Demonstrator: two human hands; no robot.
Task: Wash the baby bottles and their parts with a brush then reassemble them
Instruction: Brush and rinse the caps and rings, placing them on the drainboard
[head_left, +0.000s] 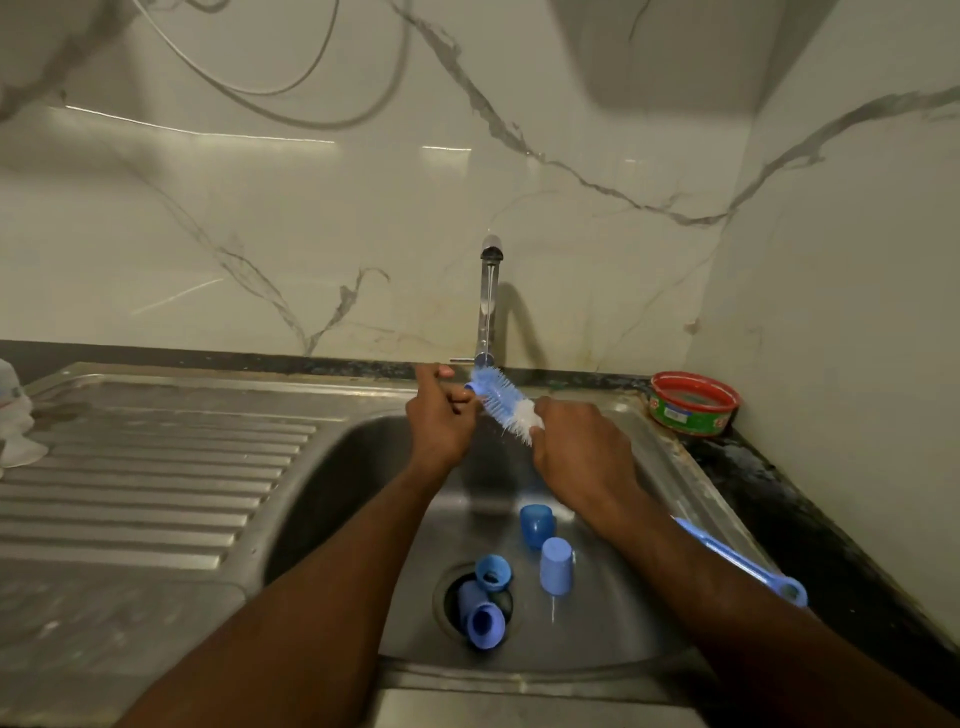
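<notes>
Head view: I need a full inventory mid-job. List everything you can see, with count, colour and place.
Blue-and-white bristled bottle brush: one, held under the tap; its blue handle runs back along the right forearm.
Chrome metal tap: one, silver, behind the basin.
Blue plastic bottle caps: two, on the basin floor, right of the drain.
Blue plastic collar rings: two or more, at the drain; exact count unclear.
Stainless steel sink: one, grey, ribbed drainboard on the left.
Red-and-green round plastic tub: one, in the counter's back right corner.
Pale object: one, whitish, at the left edge, cut off.
Left hand: one, fingers curled at the brush tip.
Right hand: one, gripping the brush.
</notes>
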